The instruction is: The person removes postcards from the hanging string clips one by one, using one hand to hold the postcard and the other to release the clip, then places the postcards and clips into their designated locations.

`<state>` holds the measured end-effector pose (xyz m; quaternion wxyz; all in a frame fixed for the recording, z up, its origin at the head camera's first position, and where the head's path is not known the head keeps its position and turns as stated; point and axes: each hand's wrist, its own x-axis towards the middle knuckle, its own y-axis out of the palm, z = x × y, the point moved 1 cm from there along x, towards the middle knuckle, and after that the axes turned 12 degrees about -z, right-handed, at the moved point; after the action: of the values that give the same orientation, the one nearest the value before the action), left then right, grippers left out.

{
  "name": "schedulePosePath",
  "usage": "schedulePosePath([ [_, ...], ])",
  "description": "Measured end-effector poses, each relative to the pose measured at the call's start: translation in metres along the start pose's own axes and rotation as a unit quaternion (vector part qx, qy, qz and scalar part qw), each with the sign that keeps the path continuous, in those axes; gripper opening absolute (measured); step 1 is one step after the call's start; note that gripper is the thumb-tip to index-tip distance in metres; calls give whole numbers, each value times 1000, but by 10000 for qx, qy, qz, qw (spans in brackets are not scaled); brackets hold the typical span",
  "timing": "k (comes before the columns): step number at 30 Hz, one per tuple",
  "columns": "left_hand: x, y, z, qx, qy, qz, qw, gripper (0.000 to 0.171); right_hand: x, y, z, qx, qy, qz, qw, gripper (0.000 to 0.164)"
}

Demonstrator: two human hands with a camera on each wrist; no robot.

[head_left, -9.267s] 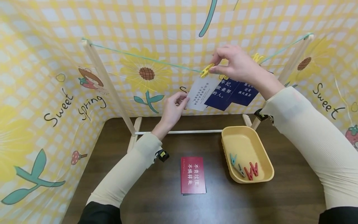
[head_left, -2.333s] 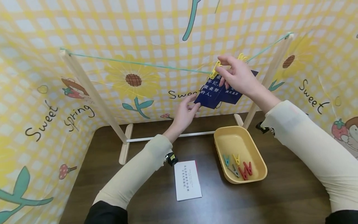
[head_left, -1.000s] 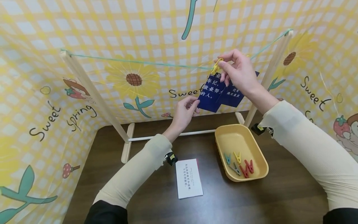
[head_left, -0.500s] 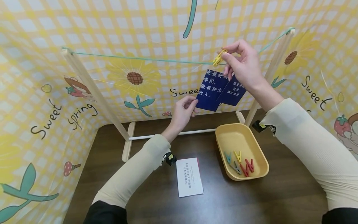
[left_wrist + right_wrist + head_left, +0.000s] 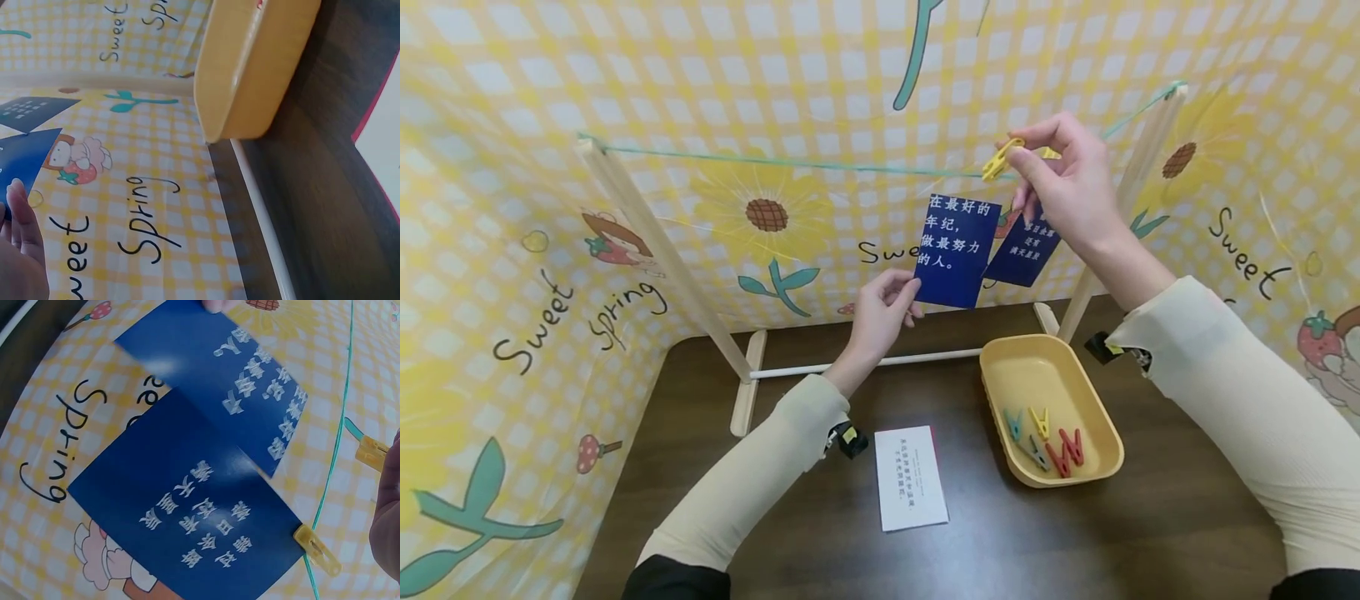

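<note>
My left hand [image 5: 880, 321] pinches the lower left corner of a dark blue card [image 5: 951, 271] with white writing, its top edge just below the green string [image 5: 820, 167]. Nothing clips this card now. Between thumb and fingers of my right hand [image 5: 1075, 179] is a yellow clothespin [image 5: 1000, 161]; in the right wrist view it is apart from both string and card. A second blue card [image 5: 1026, 250], partly behind my right hand, hangs from the string by another yellow clothespin [image 5: 317, 550].
Wooden posts [image 5: 662, 258] hold up the string, with a white rod [image 5: 925, 359] low between them. A yellow basket [image 5: 1037, 367] at right contains several clothespins [image 5: 1041, 425]. A white card [image 5: 912, 479] tops a stack on the dark table [image 5: 760, 517].
The white card once on the string now lies on the stack, and a yellow clothespin is in the basket. My right hand took the clothespin off the blue card; my left drew the card leftward.
</note>
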<state>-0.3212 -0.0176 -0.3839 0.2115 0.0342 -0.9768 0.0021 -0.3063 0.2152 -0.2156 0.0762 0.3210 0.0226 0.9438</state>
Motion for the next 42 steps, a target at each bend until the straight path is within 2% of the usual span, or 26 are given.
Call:
schedulePosePath([
  [3, -5, -3, -3, -44, -14, 13, 10000, 17, -6, -5, -2, -83, -7, 6, 10000, 10],
  [11, -18, -13, -9, -213, -123, -38, 9997, 18, -27, -19, -11, -541, -337, 173, 9978, 12],
  [17, -30, -23, -9, -226, -155, -130, 9995, 18, -45, -33, -25, -1100, -219, 266, 9933, 22],
  [21, -36, -28, -10, -375, -144, -209, 9990, 17, -55, -44, -35, -1679, -156, 419, 9848, 25],
  [30, -55, -31, -10, -750, -362, -217, 9963, 16, -81, -61, -59, -2439, -87, 792, 9665, 25],
  [37, -71, -36, -4, -617, -420, -277, 9968, 15, -102, -70, -72, -2867, 138, 898, 9537, 26],
  [42, -76, -39, -1, -562, -346, -231, 9976, 15, -113, -77, -81, -2992, 229, 943, 9492, 25],
])
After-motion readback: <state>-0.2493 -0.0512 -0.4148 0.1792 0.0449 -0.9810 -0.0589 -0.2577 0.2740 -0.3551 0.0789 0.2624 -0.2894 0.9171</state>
